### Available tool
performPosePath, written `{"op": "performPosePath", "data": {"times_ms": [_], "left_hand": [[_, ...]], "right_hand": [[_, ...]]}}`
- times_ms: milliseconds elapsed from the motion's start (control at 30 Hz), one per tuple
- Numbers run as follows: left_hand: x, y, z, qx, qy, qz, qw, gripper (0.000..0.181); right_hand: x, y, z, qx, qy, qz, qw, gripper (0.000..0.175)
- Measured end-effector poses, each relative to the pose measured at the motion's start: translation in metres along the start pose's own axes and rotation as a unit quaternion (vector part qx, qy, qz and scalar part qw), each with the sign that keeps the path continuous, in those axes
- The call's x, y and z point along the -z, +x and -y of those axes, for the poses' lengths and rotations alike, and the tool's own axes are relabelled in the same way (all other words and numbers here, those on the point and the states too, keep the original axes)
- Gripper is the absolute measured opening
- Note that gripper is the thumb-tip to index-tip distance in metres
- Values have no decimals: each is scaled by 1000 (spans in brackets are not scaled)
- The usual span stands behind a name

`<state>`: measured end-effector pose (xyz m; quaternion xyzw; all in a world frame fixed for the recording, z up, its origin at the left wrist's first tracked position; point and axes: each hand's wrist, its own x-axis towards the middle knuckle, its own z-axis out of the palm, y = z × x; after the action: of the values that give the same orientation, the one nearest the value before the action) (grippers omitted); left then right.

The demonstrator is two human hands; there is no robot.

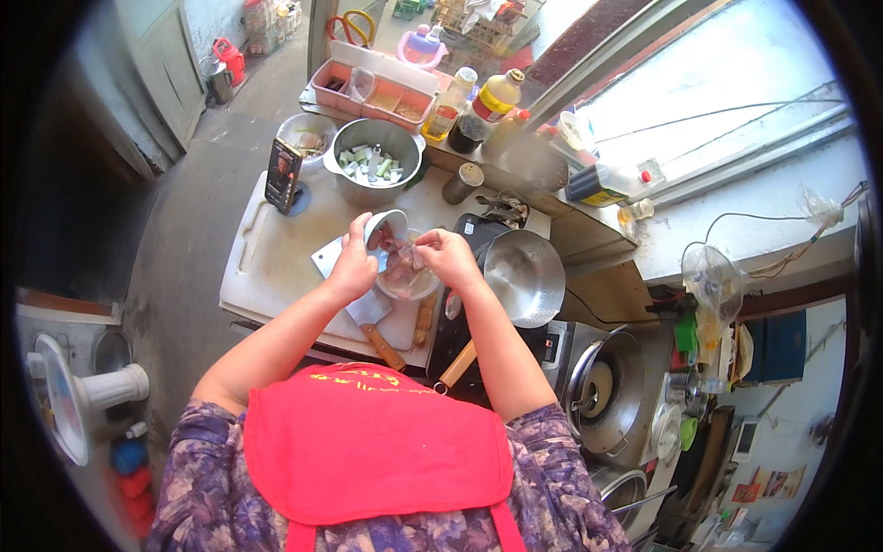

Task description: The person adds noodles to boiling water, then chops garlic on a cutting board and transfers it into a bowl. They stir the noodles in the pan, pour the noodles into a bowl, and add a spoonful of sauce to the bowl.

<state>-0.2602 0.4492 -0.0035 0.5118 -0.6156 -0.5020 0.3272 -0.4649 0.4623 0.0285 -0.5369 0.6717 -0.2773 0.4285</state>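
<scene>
My left hand [350, 259] grips a small light-coloured bowl [373, 222], tipped toward the right, with dark red meat pieces inside. Just beneath its lip is a clear bowl [414, 295] holding sliced raw meat [400, 268]. My right hand [448, 258] is above the clear bowl, its fingertips pinched at some of the meat; the exact piece is hard to make out. Partly covered by the bowls and my left hand, a cleaver [371, 308] with a wooden handle lies on the white chopping board [276, 241].
A pot of cut pale green vegetable [372, 165] stands behind, beside a propped phone [283, 176]. On the right, a metal pan [524, 279] sits on a black cooktop, its wooden handle [458, 364] toward me. Bottles [498, 96] and a pink seasoning box [372, 96] line the sill.
</scene>
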Motion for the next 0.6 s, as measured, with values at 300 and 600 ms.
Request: {"op": "performPosePath", "data": {"times_ms": [300,600], "left_hand": [[-17,6,-20,-22,-14,61,998,83],[-8,14,-22,-177,106,-15,978,77]], "right_hand": [[-40,2,21,113,-251,-77,958,28],[-16,5,-8,90,-265,-28,960,28]]}}
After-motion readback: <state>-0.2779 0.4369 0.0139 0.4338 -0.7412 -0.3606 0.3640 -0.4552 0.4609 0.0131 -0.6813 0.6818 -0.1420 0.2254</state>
